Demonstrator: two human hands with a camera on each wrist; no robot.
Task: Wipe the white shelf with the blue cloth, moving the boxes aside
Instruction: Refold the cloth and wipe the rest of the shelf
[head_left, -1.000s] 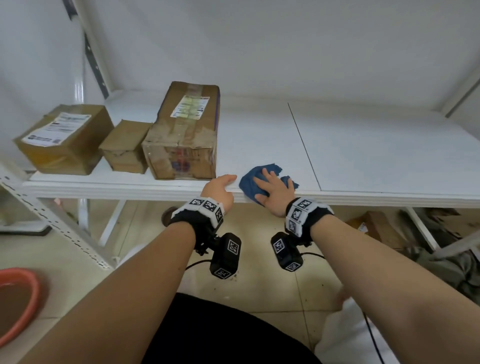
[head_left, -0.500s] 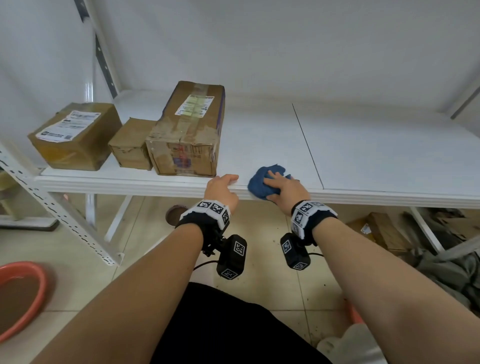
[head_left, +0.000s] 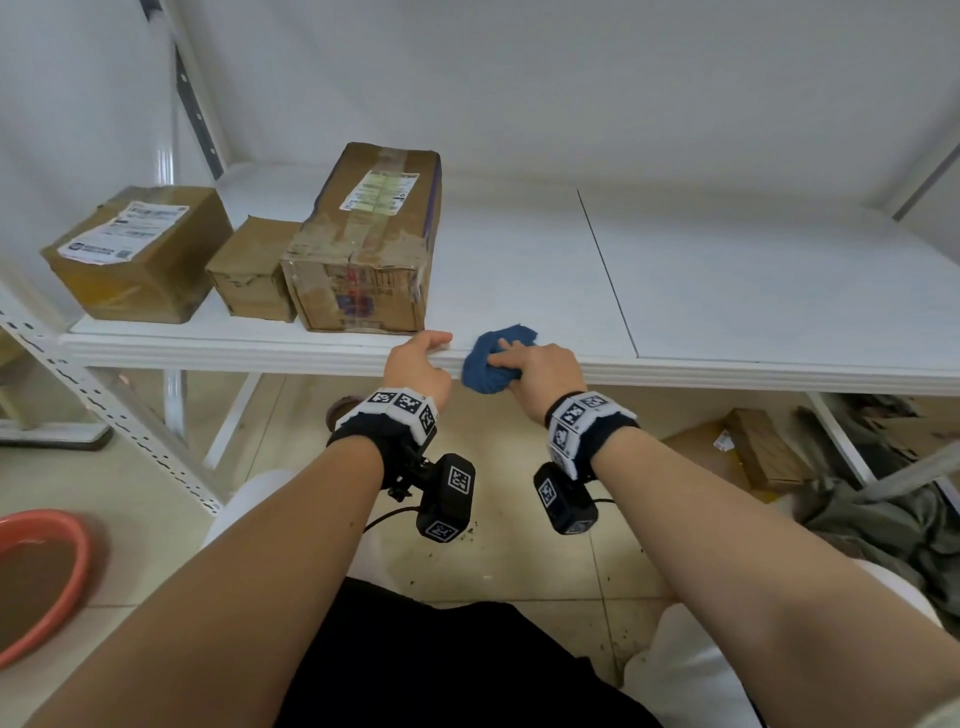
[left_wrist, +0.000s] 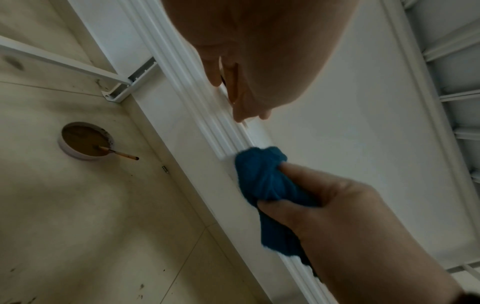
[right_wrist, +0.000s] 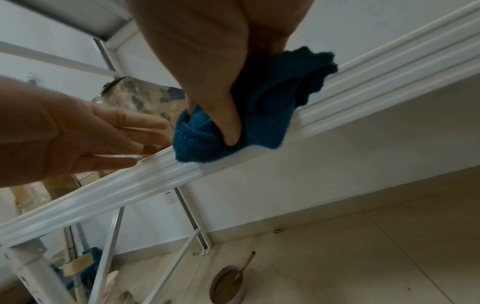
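Note:
The white shelf (head_left: 519, 270) runs across the head view at hand height. My right hand (head_left: 540, 366) grips the bunched blue cloth (head_left: 485, 364) at the shelf's front edge; thumb and fingers curl round the cloth (right_wrist: 267, 107). My left hand (head_left: 421, 358) rests on the front edge just left of the cloth, its fingers (right_wrist: 135, 131) straight. Three cardboard boxes stand at the shelf's left end: a long taped box (head_left: 363, 249) right behind my left hand, a small box (head_left: 254, 270), and a labelled box (head_left: 140, 254).
A perforated white upright (head_left: 104, 415) slants below the shelf's left end. On the floor are a red basin (head_left: 36, 571), a round tub of brown liquid with a brush (left_wrist: 85, 142), and cardboard and grey clutter (head_left: 753, 452) under the shelf at right.
My right hand went from lying flat on the spread cloth to gripping it bunched, and drew it back to the shelf's front edge. My left hand stayed on the edge.

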